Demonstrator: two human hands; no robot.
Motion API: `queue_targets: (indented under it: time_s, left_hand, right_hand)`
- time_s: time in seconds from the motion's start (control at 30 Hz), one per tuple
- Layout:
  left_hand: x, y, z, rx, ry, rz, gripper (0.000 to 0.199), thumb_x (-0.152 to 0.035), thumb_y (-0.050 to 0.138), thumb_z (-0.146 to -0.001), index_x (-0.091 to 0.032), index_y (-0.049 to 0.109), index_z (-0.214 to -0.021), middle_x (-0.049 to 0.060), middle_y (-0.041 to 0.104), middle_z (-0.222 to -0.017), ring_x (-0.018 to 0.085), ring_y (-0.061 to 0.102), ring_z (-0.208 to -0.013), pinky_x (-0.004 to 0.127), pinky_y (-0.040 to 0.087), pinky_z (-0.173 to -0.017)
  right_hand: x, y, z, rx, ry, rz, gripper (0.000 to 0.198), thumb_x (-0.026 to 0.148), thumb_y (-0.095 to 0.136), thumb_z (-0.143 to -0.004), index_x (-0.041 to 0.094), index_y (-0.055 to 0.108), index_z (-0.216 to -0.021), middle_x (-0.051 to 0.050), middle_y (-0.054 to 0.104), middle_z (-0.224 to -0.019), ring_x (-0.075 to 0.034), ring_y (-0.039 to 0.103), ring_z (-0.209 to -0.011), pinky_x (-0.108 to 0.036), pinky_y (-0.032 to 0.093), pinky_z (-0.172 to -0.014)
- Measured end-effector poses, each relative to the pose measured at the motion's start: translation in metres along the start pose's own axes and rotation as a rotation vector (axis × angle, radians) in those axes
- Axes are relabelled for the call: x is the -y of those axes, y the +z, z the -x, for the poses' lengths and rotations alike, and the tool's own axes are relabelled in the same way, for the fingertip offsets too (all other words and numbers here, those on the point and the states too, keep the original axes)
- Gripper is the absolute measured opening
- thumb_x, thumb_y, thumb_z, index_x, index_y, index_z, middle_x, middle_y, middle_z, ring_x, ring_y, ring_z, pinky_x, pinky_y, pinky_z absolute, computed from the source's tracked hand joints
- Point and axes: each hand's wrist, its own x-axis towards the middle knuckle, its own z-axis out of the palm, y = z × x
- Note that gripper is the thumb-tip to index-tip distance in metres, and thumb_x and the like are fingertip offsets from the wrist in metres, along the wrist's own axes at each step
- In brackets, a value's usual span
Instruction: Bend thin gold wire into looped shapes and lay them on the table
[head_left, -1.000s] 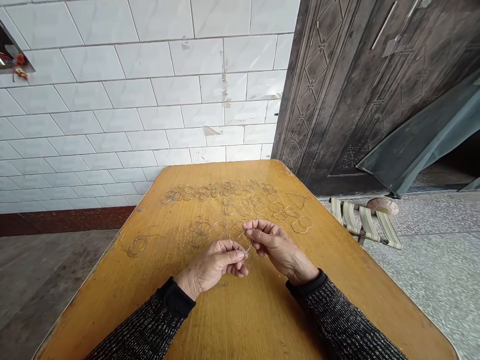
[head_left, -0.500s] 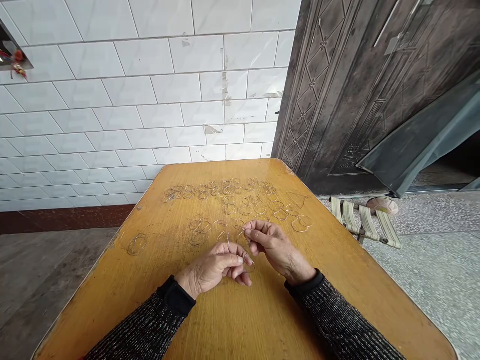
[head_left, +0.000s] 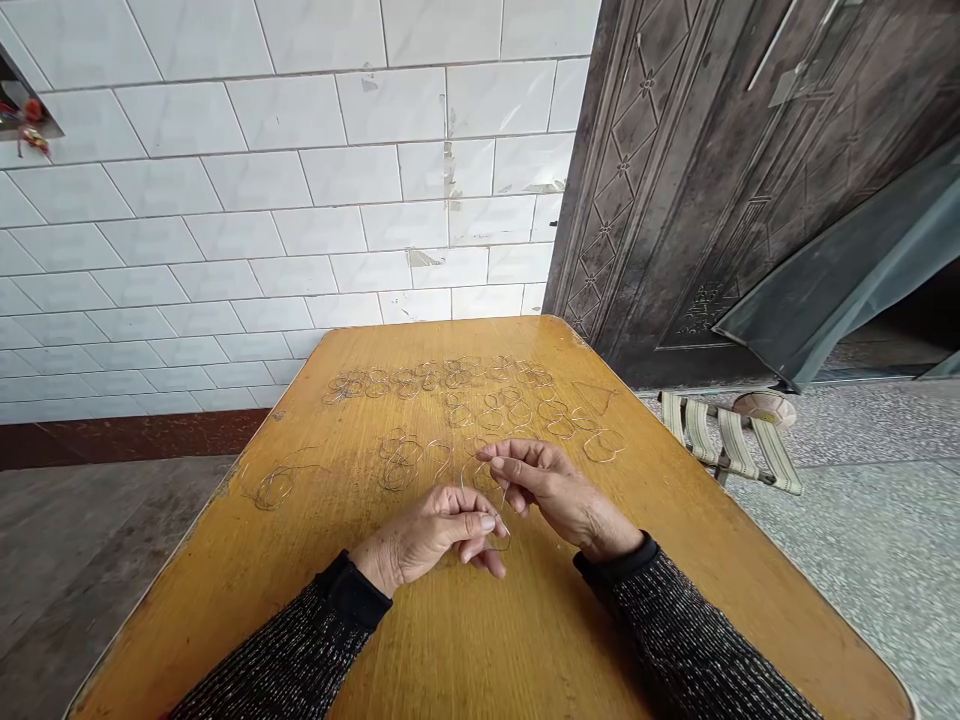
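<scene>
My left hand is closed in a pinch on a thin wire, thumb against forefinger, the other fingers loosely curled. Up and to the right of it, my right hand pinches the same thin wire between thumb and forefinger. The wire bends in a small curve between and below the fingertips; its full shape is hard to make out. Just beyond my hands, several bent wire loops lie on the yellow wooden table.
Further rows of wire loops lie towards the table's far end. A loose wire coil is at the left. White wall tiles rise behind, with a dark carved door at right. A striped folding stool stands beside the table.
My right fingertips have shifted slightly left, and the wire between my hands has changed its curve. My left hand stays nearly in place.
</scene>
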Motion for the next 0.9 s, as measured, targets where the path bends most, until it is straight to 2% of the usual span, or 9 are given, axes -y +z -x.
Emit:
queue_targets:
  time_s: [0.1,0.37,0.57,0.73,0.9]
  left_hand:
    - [0.0002,0.0000,0.0000,0.031,-0.001,0.010,0.020,-0.033,0.061,-0.074,-0.012,0.061,-0.077,-0.007,0.045,-0.041,0.017,0.065,-0.058,0.029,0.047,-0.064]
    - [-0.0021,0.0015,0.0005,0.079,0.003,0.069,0.020,-0.032,0.061,-0.073,-0.012,0.060,-0.076,-0.007,0.044,-0.038,0.018,0.065,-0.055,0.031,0.049,-0.061]
    - [0.0012,-0.0030,-0.0004,0.084,-0.005,0.103,0.020,-0.032,0.061,-0.073,-0.013,0.057,-0.077,-0.004,0.051,-0.041,0.020,0.066,-0.060,0.028,0.047,-0.059]
    - [0.0044,-0.0068,-0.0014,0.078,-0.002,0.127,0.018,-0.031,0.061,-0.073,-0.013,0.056,-0.076,-0.002,0.055,-0.044,0.021,0.067,-0.063,0.027,0.045,-0.059]
    - [0.0047,-0.0063,-0.0012,0.054,-0.010,0.112,0.018,-0.030,0.061,-0.074,-0.013,0.057,-0.079,-0.003,0.055,-0.044,0.021,0.067,-0.064,0.027,0.046,-0.060]
  right_hand:
    - [0.0015,-0.0005,0.0009,0.014,-0.015,0.005,0.019,0.033,0.067,-0.069,0.015,0.063,-0.074,0.006,0.052,-0.055,-0.003,0.046,-0.036,-0.016,0.034,-0.036]
    - [-0.0045,0.0027,-0.0019,-0.021,-0.040,-0.062,0.022,0.033,0.070,-0.065,0.016,0.061,-0.076,0.006,0.055,-0.055,-0.004,0.052,-0.037,-0.015,0.039,-0.037]
    - [-0.0072,0.0029,-0.0033,-0.032,-0.037,-0.080,0.021,0.033,0.071,-0.065,0.017,0.060,-0.074,0.006,0.057,-0.052,-0.005,0.053,-0.037,-0.014,0.040,-0.038]
    - [-0.0079,0.0035,-0.0037,-0.045,-0.024,-0.052,0.023,0.036,0.069,-0.067,0.016,0.059,-0.075,0.005,0.057,-0.046,-0.007,0.055,-0.039,-0.015,0.039,-0.040]
    - [-0.0030,0.0035,-0.0017,-0.039,-0.050,0.055,0.026,0.038,0.066,-0.069,0.016,0.057,-0.079,0.005,0.057,-0.048,-0.006,0.051,-0.038,-0.016,0.038,-0.040]
